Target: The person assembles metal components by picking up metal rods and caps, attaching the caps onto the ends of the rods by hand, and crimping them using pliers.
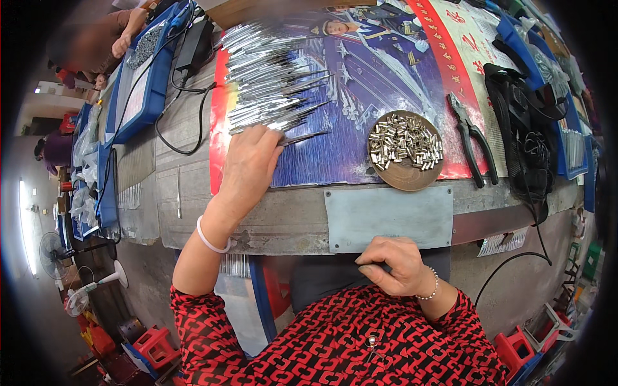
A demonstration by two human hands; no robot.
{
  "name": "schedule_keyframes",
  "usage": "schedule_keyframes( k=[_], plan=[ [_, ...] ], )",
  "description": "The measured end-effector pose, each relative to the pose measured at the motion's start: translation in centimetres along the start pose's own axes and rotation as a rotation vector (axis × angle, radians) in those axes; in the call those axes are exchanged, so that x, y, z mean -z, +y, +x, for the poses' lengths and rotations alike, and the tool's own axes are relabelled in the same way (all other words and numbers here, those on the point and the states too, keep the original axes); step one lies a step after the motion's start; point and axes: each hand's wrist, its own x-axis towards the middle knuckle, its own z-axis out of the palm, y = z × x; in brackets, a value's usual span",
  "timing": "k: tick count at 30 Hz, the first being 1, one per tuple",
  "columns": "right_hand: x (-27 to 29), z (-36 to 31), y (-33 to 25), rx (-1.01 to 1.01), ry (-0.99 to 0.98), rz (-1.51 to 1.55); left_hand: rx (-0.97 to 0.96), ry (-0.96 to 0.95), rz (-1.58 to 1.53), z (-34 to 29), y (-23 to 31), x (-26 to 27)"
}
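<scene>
A wide heap of thin, silvery metal rods with dark pointed tips (267,77) lies across a printed poster. At the heap's near edge, my left hand (251,157) reaches in with bent fingers. One thin metal rod (304,137) sticks out to the right from beside its thumb, and the fingertips are partly hidden among the rods. My right hand (396,262) hovers by the front edge of the table, closed, thumb against the curled forefinger; anything inside it is hidden. A round brown dish (407,183) of small shiny metal sleeves (404,143) stands right of the heap.
Black-handled pliers (473,138) lie right of the dish, beside a black bag (524,128). A grey metal plate (389,219) is fixed at the front edge. Blue bins (138,96) and a black cable (183,152) are at left. Another person's hand (121,45) shows far left.
</scene>
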Motion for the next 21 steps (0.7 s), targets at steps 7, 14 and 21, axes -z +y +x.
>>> schedule_keyframes(
  k=[7, 14, 21],
  plan=[
    [-0.1, 0.1, -0.3, -0.030, -0.003, -0.025, -0.198, -0.072, 0.496, 0.1, 2.1, -0.3],
    [-0.4, -0.2, 0.3, 0.030, 0.024, -0.042, -0.234, -0.056, 0.521, -0.2, 2.0, -0.1],
    [-0.3, -0.6, 0.2, 0.035, 0.019, -0.074, -0.220, 0.026, 0.308, -1.9, 1.6, -0.4]
  ],
)
